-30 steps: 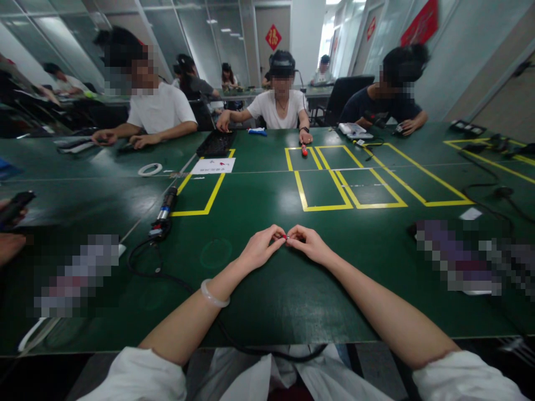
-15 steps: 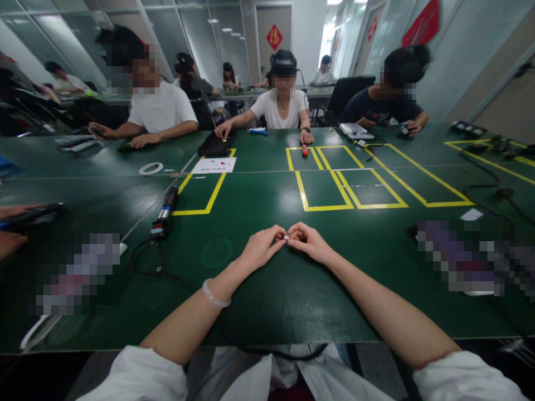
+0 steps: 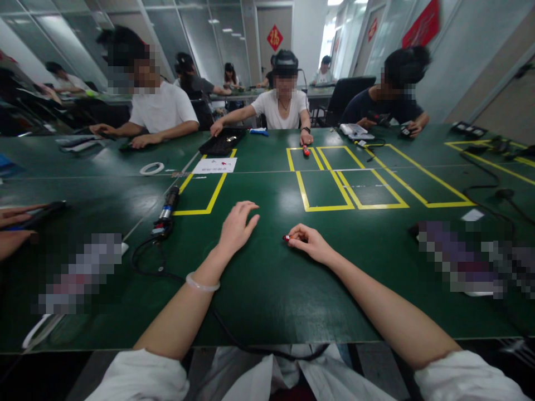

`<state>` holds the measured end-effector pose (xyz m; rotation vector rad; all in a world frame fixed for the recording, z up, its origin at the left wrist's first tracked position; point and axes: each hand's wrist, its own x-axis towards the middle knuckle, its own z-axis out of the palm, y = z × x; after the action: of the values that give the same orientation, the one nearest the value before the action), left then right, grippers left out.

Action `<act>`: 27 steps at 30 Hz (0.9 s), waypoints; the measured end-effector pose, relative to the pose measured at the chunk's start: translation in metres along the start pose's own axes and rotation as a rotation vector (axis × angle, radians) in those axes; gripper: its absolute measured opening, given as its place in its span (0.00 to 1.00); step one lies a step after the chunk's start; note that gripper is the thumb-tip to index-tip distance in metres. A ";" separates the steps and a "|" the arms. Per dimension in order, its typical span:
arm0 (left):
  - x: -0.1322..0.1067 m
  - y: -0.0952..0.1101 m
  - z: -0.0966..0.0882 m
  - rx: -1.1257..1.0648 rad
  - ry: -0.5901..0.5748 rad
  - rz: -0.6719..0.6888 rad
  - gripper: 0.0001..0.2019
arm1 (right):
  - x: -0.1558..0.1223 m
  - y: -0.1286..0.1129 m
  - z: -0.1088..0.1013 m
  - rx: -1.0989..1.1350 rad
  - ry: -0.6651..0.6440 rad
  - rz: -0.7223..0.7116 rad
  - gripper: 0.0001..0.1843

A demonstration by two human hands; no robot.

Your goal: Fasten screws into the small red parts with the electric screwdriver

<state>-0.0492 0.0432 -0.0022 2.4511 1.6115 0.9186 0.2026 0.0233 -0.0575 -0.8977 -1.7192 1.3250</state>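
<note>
My right hand point(image 3: 310, 243) rests on the green table point(image 3: 267, 289) with its fingers pinched on a tiny red and silver part point(image 3: 286, 238). My left hand point(image 3: 236, 225) hovers over the table to the left of it, fingers stretched out and empty, a pale bangle point(image 3: 202, 285) on the wrist. A black electric screwdriver point(image 3: 166, 210) with a cable lies further left, nearest to the left hand.
Yellow taped rectangles point(image 3: 330, 184) mark the table ahead. A white sheet point(image 3: 215, 165), a white ring point(image 3: 151, 168) and a black tray point(image 3: 221, 141) lie beyond. Several people sit across the table; another person's hands point(image 3: 14, 228) are at the left edge. Cables point(image 3: 497, 192) run at the right.
My left hand has let go of the small part and moved up and to the left, opening flat. My right hand stays put, still pinching the part.
</note>
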 end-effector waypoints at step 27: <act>-0.029 -0.173 -0.084 0.482 -0.116 -1.044 0.28 | 0.000 -0.002 0.000 -0.048 -0.002 0.013 0.14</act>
<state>-0.2414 0.0745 -0.0095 1.3405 2.7818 0.2187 0.2020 0.0231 -0.0556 -0.9367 -1.7562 1.2988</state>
